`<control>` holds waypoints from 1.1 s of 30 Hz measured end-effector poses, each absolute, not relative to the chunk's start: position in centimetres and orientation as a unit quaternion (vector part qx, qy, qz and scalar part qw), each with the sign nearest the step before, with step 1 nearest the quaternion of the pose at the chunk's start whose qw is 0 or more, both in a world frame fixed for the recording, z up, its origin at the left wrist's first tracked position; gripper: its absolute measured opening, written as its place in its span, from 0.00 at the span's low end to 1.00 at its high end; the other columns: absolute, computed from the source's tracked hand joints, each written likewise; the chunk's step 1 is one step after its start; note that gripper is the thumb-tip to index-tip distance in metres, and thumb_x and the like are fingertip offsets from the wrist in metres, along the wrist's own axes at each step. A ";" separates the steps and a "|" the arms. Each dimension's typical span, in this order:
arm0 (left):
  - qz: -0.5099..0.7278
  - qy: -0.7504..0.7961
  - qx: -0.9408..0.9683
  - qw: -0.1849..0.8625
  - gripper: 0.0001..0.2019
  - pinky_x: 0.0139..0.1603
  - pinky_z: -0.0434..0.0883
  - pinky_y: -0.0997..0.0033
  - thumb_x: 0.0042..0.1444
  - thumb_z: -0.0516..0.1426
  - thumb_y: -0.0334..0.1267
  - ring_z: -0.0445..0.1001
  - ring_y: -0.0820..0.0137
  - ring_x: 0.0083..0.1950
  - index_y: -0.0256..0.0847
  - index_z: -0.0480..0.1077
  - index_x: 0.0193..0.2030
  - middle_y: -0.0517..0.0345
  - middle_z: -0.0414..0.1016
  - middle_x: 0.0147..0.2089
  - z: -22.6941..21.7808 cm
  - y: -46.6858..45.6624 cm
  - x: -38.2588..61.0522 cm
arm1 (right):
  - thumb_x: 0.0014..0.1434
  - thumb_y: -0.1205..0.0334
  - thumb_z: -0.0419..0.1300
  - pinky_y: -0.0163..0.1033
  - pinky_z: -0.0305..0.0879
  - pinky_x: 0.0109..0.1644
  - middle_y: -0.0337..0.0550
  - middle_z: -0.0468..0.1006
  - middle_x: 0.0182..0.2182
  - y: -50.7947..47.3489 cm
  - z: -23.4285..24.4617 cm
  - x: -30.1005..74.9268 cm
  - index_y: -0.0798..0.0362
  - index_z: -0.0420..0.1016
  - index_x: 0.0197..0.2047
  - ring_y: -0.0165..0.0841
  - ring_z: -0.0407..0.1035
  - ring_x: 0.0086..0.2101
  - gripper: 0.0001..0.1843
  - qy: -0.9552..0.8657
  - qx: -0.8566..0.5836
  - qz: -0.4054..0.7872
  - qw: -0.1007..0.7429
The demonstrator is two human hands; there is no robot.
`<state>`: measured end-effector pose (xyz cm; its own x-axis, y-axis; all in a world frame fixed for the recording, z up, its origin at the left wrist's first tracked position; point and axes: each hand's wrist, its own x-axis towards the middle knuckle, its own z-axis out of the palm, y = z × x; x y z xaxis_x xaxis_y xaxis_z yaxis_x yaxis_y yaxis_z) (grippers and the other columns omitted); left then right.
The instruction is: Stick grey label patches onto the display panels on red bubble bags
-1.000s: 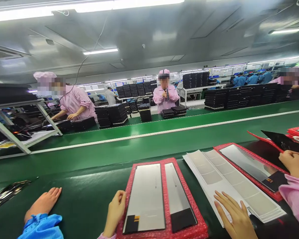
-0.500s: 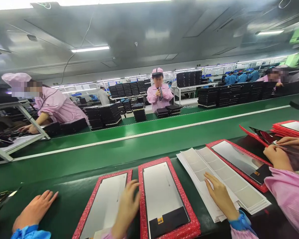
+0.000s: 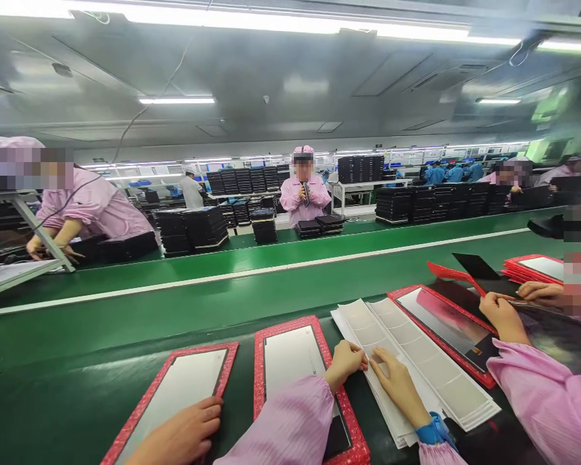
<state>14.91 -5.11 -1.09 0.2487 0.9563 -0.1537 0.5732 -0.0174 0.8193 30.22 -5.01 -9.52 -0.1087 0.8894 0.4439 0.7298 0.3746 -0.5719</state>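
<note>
Curling the left hand [image 3: 346, 363] at the left edge of white sheets [image 3: 430, 363], thumb and fingertips drawn close together; cannot tell whether pinching a piece or only touching. Resting the right hand [image 3: 399, 384] just beside it, on the same sheets, fingers loosely extended and unclenched. Overlapping in layers, marked off in pale grey rectangles. Crossing a middle panel [image 3: 288, 355] with the left pink sleeve [image 3: 288, 420]. Carrying small dark print on that panel's silvery face, too small to read. Lying on red bubble wrap [image 3: 260, 381], just left of the sheets. Seeing farther left another panel [image 3: 186, 381], partly covered by another person's hand [image 3: 184, 429]. Seeing, right of the sheets, a third panel [image 3: 440, 323], then a co-worker's hand [image 3: 506, 320] at a raised red sheet [image 3: 448, 271]. Seeing black stacks [image 3: 206, 226] far across the green worktop [image 3: 213, 284].
</note>
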 end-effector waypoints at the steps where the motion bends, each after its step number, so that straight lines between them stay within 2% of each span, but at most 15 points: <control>1: 0.231 0.570 0.662 0.428 0.16 0.46 0.70 0.60 0.57 0.53 0.42 0.70 0.66 0.47 0.37 0.64 0.49 0.52 0.67 0.50 -1.6 -4.7 15.2 | 0.57 0.53 0.49 0.45 0.66 0.51 0.50 0.74 0.45 -5.1 -9.3 30.2 0.58 0.71 0.47 0.39 0.68 0.47 0.22 -0.737 -0.548 0.113 0.380; 7: 0.244 0.579 0.605 0.490 0.13 0.40 0.72 0.64 0.58 0.52 0.42 0.72 0.71 0.40 0.35 0.66 0.45 0.55 0.71 0.43 -4.4 -2.8 16.4 | 0.57 0.51 0.48 0.44 0.68 0.46 0.47 0.76 0.41 -5.8 -7.8 29.6 0.55 0.74 0.43 0.39 0.71 0.42 0.20 -0.720 -0.552 0.148 0.393; 11: 0.281 0.577 0.605 0.472 0.10 0.37 0.72 0.68 0.57 0.53 0.40 0.73 0.74 0.34 0.34 0.69 0.35 0.59 0.74 0.34 -4.9 -2.9 16.4 | 0.58 0.50 0.48 0.43 0.68 0.46 0.45 0.77 0.39 -6.1 -6.9 29.2 0.52 0.76 0.38 0.38 0.71 0.41 0.20 -0.710 -0.551 0.169 0.405; 15: 0.321 0.576 0.617 0.429 0.08 0.33 0.70 0.74 0.53 0.53 0.32 0.74 0.71 0.32 0.34 0.72 0.28 0.56 0.76 0.29 -4.8 -3.2 16.6 | 0.58 0.50 0.49 0.43 0.66 0.48 0.45 0.77 0.39 -6.5 -6.3 28.8 0.51 0.77 0.37 0.39 0.71 0.41 0.20 -0.694 -0.556 0.185 0.419; 20: 0.352 0.577 0.629 0.383 0.10 0.32 0.67 0.75 0.47 0.50 0.30 0.73 0.70 0.31 0.34 0.74 0.28 0.54 0.77 0.29 -4.4 -3.7 16.8 | 0.57 0.48 0.49 0.43 0.66 0.48 0.46 0.77 0.39 -6.9 -5.7 28.6 0.52 0.77 0.37 0.39 0.71 0.42 0.20 -0.673 -0.559 0.211 0.436; 27: 0.347 0.572 0.639 0.380 0.12 0.29 0.66 0.77 0.44 0.50 0.31 0.72 0.71 0.28 0.33 0.75 0.27 0.54 0.76 0.24 -3.6 -4.2 16.5 | 0.55 0.46 0.51 0.42 0.65 0.49 0.46 0.78 0.38 -6.4 -5.4 29.9 0.52 0.78 0.37 0.38 0.71 0.42 0.22 -0.667 -0.547 0.274 0.425; 33: 0.336 0.577 0.639 0.382 0.13 0.28 0.65 0.78 0.42 0.48 0.30 0.72 0.72 0.26 0.35 0.75 0.24 0.57 0.76 0.23 -3.8 -4.4 16.3 | 0.51 0.46 0.53 0.37 0.67 0.34 0.44 0.79 0.33 -5.5 -4.9 31.2 0.52 0.79 0.31 0.38 0.72 0.35 0.21 -0.663 -0.572 0.285 0.390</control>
<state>16.27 -4.37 -3.78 0.1086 0.9940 -0.0117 0.4811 -0.0423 0.8757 31.19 -5.48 -4.86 -0.0410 0.9807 0.1911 0.5357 0.1830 -0.8244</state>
